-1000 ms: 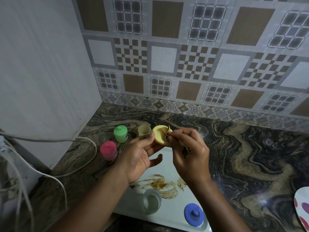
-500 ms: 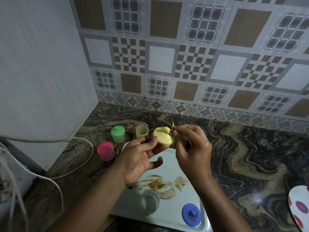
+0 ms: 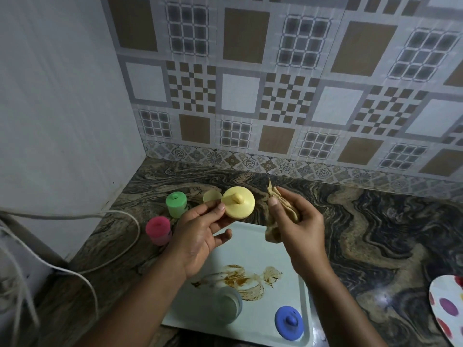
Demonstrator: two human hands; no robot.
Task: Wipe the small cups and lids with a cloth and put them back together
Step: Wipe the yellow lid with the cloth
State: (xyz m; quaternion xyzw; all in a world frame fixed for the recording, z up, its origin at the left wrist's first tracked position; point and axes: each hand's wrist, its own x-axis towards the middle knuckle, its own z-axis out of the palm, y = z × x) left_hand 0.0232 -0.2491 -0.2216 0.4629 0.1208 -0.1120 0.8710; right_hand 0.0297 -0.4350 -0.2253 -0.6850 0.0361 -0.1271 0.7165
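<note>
A dark marbled counter (image 3: 375, 234) fills the lower frame beneath a patterned tile wall (image 3: 275, 83). White cables (image 3: 75, 217) loop at left. A pale, brown-smeared tray (image 3: 250, 236) sits bottom centre, a spotted plate (image 3: 446, 309) bottom right.

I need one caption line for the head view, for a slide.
Left hand holds the yellow lid, right hand grips the cloth, over a stained tray.

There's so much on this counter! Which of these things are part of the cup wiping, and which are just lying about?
Part of the job: yellow lid in the left hand, cloth in the right hand, yellow cup, green cup, pink cup, clear cup, blue lid.

Lying about: white cable, spotted plate, stained tray.
</note>
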